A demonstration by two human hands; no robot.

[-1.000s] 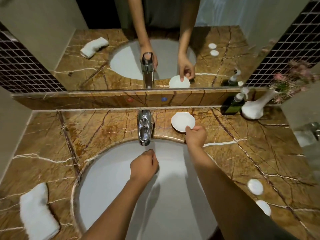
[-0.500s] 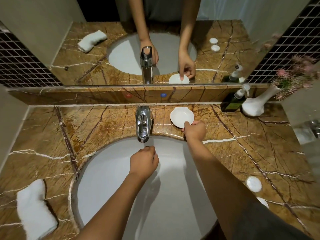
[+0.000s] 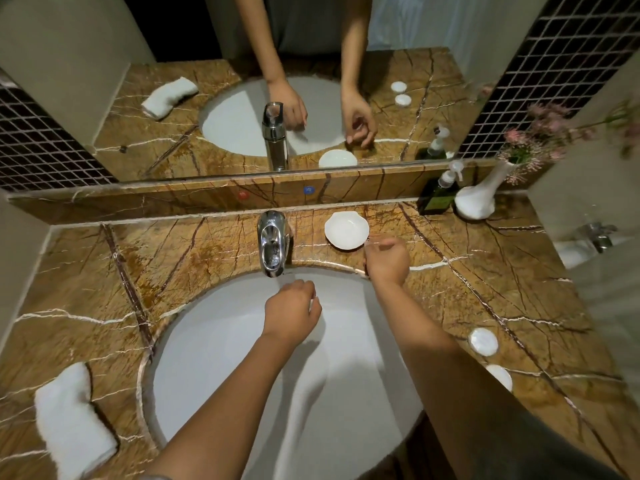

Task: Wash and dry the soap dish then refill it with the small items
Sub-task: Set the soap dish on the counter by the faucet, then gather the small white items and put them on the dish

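Note:
The white shell-shaped soap dish (image 3: 346,231) sits empty on the brown marble counter (image 3: 138,271), just right of the chrome faucet (image 3: 273,242). My right hand (image 3: 386,259) hovers right beside the dish's near right rim, fingers loosely curled and apart, holding nothing. Over the white sink basin (image 3: 214,358), my left hand (image 3: 292,311) hangs below the spout with its fingers curled in and nothing in it. Two small white round items (image 3: 483,341) (image 3: 499,375) lie on the counter at the right, near my right forearm.
A folded white towel (image 3: 71,424) lies on the counter at the near left. A dark pump bottle (image 3: 438,195) and a white vase with pink flowers (image 3: 476,199) stand at the back right corner. A mirror above the backsplash reflects the scene.
My right hand has let go of the soap dish's rim and drawn back slightly to the right. The dish stays on the counter. My left hand has held its place under the spout.

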